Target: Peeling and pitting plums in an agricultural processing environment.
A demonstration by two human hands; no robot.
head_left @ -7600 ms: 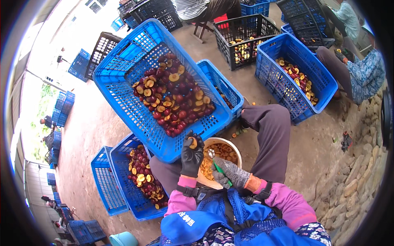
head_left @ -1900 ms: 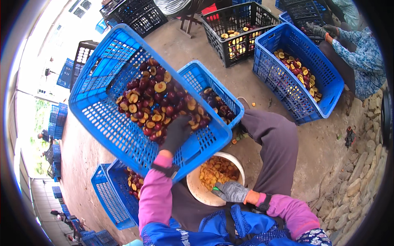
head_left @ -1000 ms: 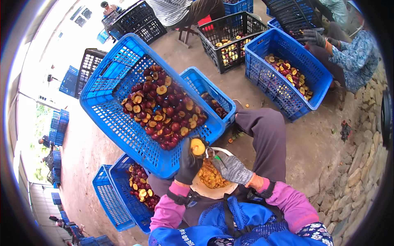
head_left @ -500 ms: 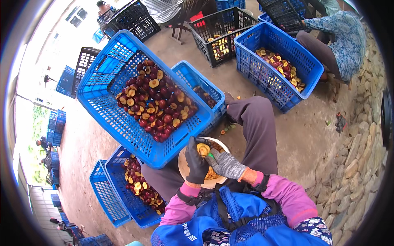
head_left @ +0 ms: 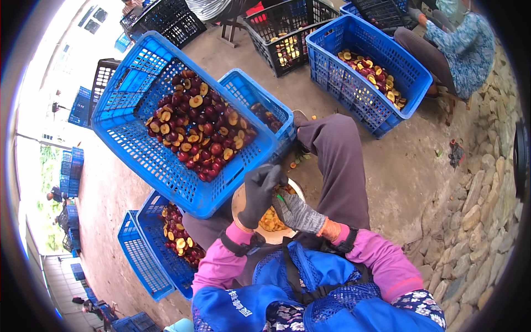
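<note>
My left hand [head_left: 260,193], in a black glove, is closed with its fingers curled toward my right hand; whatever it holds is hidden. My right hand [head_left: 298,213], in a grey knit glove, grips a small tool, of which only a bit of green [head_left: 280,197] shows. Both hands meet above a pale round bucket [head_left: 241,206] between my knees, with yellow-orange fruit pieces [head_left: 272,220] inside. Just beyond my left hand, a large blue crate [head_left: 130,133] leans tilted toward me. Dark red plums [head_left: 207,130], many halved with yellow flesh, lie in it.
Beneath the tilted crate is another blue crate [head_left: 287,124]. More blue crates [head_left: 160,249] with cut plums stand at my left. At the far right, a person in a blue patterned top [head_left: 464,50] sits by a blue crate [head_left: 354,91]. A stone wall [head_left: 470,221] borders the right.
The halved yellow-fleshed plum seen in my left hand is now out of sight. That hand has turned and risen, its fingers curled over. The whole view has shifted slightly.
</note>
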